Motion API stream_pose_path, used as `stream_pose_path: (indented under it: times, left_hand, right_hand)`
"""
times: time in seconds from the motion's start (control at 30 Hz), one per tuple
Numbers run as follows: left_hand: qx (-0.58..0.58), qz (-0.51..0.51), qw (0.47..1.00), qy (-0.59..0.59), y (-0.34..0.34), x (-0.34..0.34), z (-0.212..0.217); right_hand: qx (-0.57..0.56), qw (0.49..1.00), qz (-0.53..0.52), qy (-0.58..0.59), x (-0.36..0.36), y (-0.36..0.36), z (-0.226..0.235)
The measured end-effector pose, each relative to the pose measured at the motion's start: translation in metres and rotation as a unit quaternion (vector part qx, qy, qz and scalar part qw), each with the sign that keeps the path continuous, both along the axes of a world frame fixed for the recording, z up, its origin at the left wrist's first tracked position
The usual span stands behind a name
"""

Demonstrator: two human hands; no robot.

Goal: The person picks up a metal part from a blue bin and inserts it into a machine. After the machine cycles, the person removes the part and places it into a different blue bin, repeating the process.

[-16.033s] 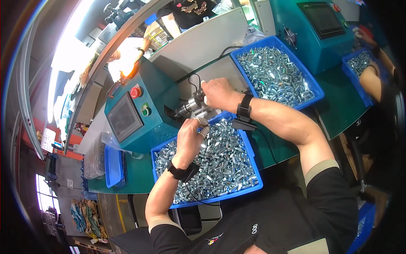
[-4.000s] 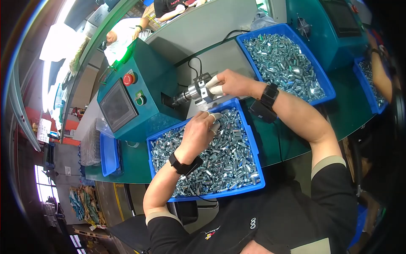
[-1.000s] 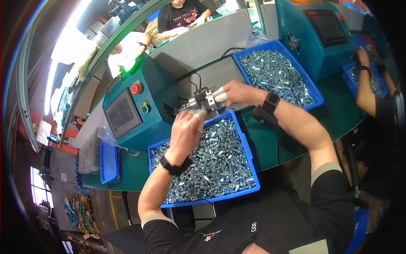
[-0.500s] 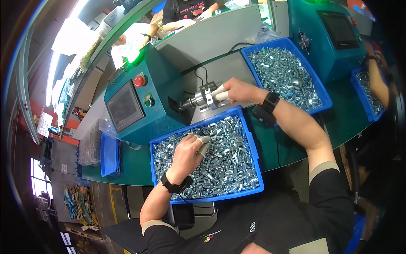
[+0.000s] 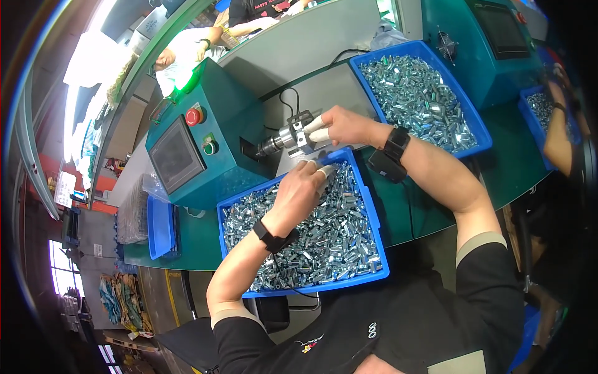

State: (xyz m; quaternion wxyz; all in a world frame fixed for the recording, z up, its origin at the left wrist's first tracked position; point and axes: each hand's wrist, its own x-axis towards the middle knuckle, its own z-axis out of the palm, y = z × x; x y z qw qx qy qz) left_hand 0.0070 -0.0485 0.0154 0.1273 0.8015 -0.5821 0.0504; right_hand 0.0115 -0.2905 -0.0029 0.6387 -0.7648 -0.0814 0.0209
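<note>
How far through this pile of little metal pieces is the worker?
Done: the far blue bin already holds many metal parts. In hand: right hand at the machine's metal fixture, left hand over the near blue bin. Left: that near bin is heaped full.

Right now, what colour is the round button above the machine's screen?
Red: the round button on the teal machine, clearest in the head view.

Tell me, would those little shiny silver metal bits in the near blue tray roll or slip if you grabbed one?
The small silver metal parts look short and rounded, so one would probably roll. Their shiny surface suggests they are slippery, maybe why the left hand wears fingertip covers. Being metal, they are likely stiff.
</note>
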Motion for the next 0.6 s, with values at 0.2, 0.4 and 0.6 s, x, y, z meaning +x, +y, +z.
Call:
stream_pose_path:
  times: [0.2, 0.4, 0.6]
  left_hand:
    - [0.050, -0.027, 0.998, -0.017, -0.018, 0.006, -0.013]
    - [0.028, -0.004, 1.000, 0.005, -0.013, 0.003, -0.012]
    - [-0.046, 0.050, 0.996, 0.063, 0.019, -0.018, 0.003]
  right_hand:
    - [0.004, 1.000, -0.005, -0.002, -0.001, -0.002, -0.001]
    - [0.008, 1.000, -0.009, -0.010, 0.002, -0.006, -0.006]
    - [-0.018, 0.991, -0.127, 0.041, 0.003, -0.027, 0.001]
